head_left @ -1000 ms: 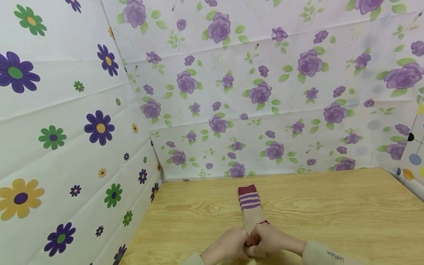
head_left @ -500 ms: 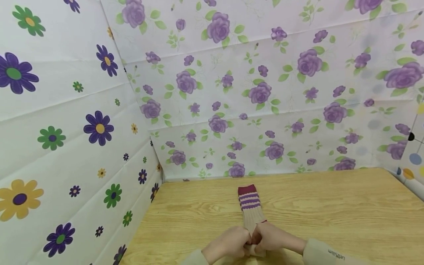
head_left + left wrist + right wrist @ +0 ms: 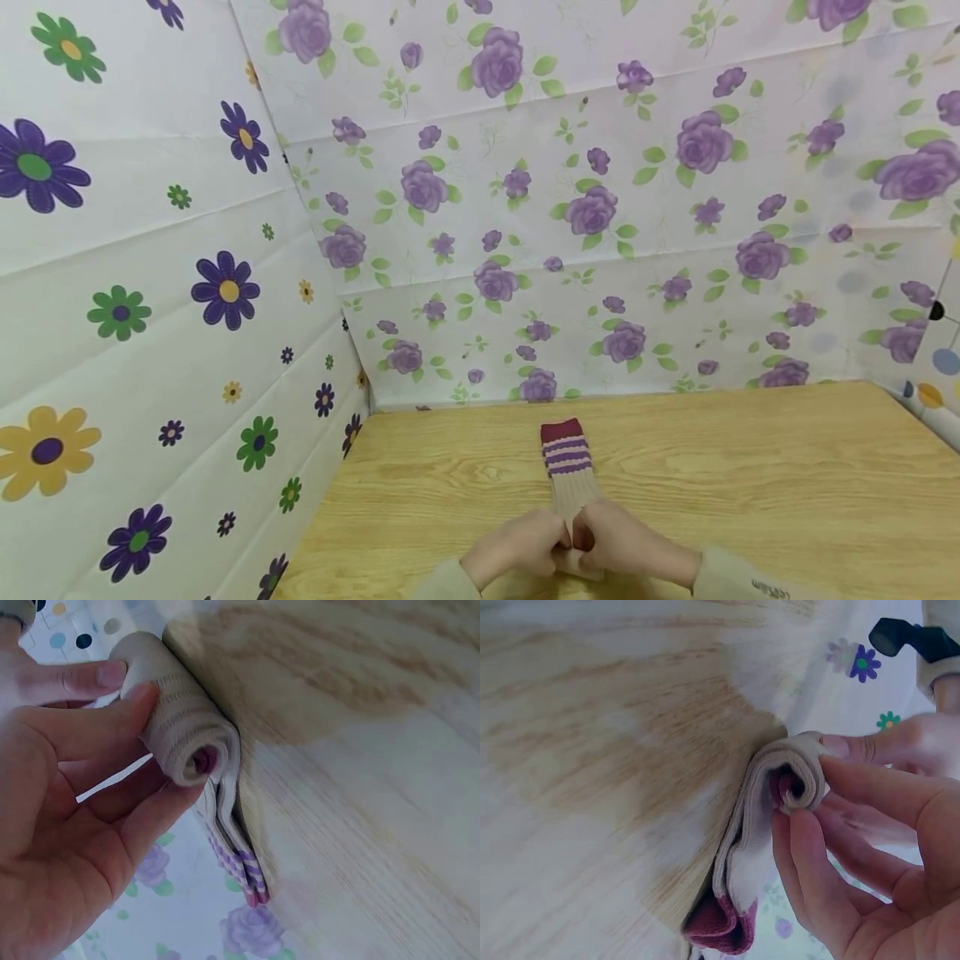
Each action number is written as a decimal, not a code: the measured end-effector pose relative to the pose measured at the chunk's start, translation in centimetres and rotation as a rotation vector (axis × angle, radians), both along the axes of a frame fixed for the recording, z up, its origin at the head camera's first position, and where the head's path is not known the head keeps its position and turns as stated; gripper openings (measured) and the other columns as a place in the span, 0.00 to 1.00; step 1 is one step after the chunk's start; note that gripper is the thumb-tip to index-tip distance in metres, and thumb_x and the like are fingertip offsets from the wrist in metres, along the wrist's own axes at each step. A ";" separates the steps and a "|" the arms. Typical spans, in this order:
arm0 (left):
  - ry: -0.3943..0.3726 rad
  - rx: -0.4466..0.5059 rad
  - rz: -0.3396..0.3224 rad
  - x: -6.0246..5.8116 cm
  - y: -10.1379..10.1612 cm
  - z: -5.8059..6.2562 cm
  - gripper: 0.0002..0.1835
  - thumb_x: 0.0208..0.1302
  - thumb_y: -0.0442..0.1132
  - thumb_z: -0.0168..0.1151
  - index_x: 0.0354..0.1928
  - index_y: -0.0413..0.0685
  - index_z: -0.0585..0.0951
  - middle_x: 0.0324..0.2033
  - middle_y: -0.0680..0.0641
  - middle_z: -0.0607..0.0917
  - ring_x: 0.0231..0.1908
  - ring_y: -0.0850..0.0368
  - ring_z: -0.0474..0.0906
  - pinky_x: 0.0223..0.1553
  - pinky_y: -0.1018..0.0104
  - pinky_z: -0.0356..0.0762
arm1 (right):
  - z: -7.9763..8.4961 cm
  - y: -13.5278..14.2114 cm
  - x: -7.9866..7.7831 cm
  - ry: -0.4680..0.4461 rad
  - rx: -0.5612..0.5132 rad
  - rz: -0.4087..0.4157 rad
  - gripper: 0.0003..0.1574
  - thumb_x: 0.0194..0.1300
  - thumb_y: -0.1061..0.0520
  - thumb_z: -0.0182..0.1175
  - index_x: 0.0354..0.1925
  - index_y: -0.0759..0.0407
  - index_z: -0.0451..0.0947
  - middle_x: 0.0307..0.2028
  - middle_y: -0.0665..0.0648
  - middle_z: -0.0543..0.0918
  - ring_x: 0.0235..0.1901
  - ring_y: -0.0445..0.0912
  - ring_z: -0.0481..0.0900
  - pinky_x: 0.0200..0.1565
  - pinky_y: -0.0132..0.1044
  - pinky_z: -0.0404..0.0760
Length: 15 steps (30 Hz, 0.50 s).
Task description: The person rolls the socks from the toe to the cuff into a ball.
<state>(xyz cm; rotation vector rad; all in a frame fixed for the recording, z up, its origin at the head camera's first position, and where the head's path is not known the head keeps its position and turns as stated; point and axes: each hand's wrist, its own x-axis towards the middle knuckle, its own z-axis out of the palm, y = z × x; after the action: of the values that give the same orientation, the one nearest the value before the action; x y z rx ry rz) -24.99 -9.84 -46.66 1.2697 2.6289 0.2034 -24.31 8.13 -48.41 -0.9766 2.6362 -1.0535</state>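
A pair of beige ribbed socks (image 3: 567, 467), stacked flat, lies lengthwise on the table. Purple stripes and a maroon cuff mark its far end, while the near part is wound into a roll (image 3: 165, 705). My left hand (image 3: 521, 543) pinches one end of this roll between thumb and fingers. At the other end my right hand (image 3: 618, 540) grips it the same way, close beside the left. Maroon fabric shows inside the spiral (image 3: 791, 787) in the right wrist view. From the head camera, the hands hide most of the roll.
Wood-grain table (image 3: 750, 483) surface extends on both sides of the socks. A white sheet with daisies (image 3: 150, 350) hangs at the left, and a rose-patterned sheet (image 3: 525, 208) stands behind the table's far edge.
Both hands have shifted slightly away from me along the socks. The maroon heel patch that showed beside the right hand is now covered. The striped end has stayed in place.
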 end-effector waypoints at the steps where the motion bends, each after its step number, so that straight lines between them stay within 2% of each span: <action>1: -0.013 0.005 0.004 -0.1 0.0 0.1 0.11 0.48 0.23 0.66 0.20 0.46 0.78 0.14 0.59 0.64 0.17 0.70 0.53 0.17 0.80 0.53 | 0.0 -0.1 0.1 0.029 0.001 -0.003 0.10 0.40 0.67 0.67 0.18 0.54 0.79 0.15 0.40 0.72 0.18 0.32 0.62 0.20 0.26 0.65; 4: 0.005 -0.004 -0.024 -0.4 0.0 0.2 0.11 0.53 0.27 0.66 0.18 0.47 0.77 0.14 0.59 0.63 0.18 0.70 0.53 0.18 0.80 0.53 | 0.0 -0.3 0.5 0.127 0.012 -0.016 0.12 0.41 0.67 0.67 0.16 0.52 0.75 0.15 0.39 0.66 0.18 0.31 0.58 0.20 0.25 0.61; 7: 0.017 0.001 -0.054 -0.6 0.1 0.4 0.13 0.55 0.29 0.66 0.17 0.47 0.76 0.13 0.59 0.63 0.19 0.71 0.54 0.20 0.81 0.54 | 0.0 -0.5 0.9 0.203 0.024 -0.011 0.18 0.51 0.62 0.67 0.14 0.52 0.71 0.14 0.37 0.61 0.17 0.31 0.54 0.20 0.24 0.58; 9: -0.006 0.018 -0.057 -0.8 0.2 0.5 0.14 0.56 0.30 0.65 0.16 0.47 0.76 0.13 0.60 0.64 0.19 0.71 0.55 0.21 0.82 0.55 | 0.0 -0.5 1.2 0.248 0.033 0.009 0.20 0.59 0.58 0.67 0.15 0.53 0.70 0.15 0.37 0.58 0.18 0.30 0.52 0.20 0.23 0.57; 12: -0.088 0.046 -0.028 -1.1 0.0 0.4 0.12 0.59 0.30 0.64 0.18 0.45 0.79 0.14 0.59 0.66 0.18 0.70 0.55 0.21 0.81 0.57 | 0.1 -0.6 1.6 0.230 0.065 0.032 0.20 0.63 0.56 0.64 0.17 0.53 0.71 0.16 0.37 0.56 0.17 0.31 0.52 0.21 0.23 0.57; 15: -0.156 0.073 0.038 -1.4 -0.2 0.2 0.08 0.60 0.32 0.64 0.24 0.44 0.84 0.16 0.59 0.74 0.18 0.71 0.60 0.22 0.82 0.62 | 0.3 -0.7 2.0 0.144 0.112 0.032 0.17 0.63 0.58 0.64 0.19 0.54 0.73 0.15 0.39 0.57 0.17 0.33 0.53 0.22 0.25 0.59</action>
<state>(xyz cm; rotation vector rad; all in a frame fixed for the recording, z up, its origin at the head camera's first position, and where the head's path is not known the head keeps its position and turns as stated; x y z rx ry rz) -26.36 -10.05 -46.49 1.1749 2.5346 0.3918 -22.35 7.46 -48.08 -1.1045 2.7489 -0.8488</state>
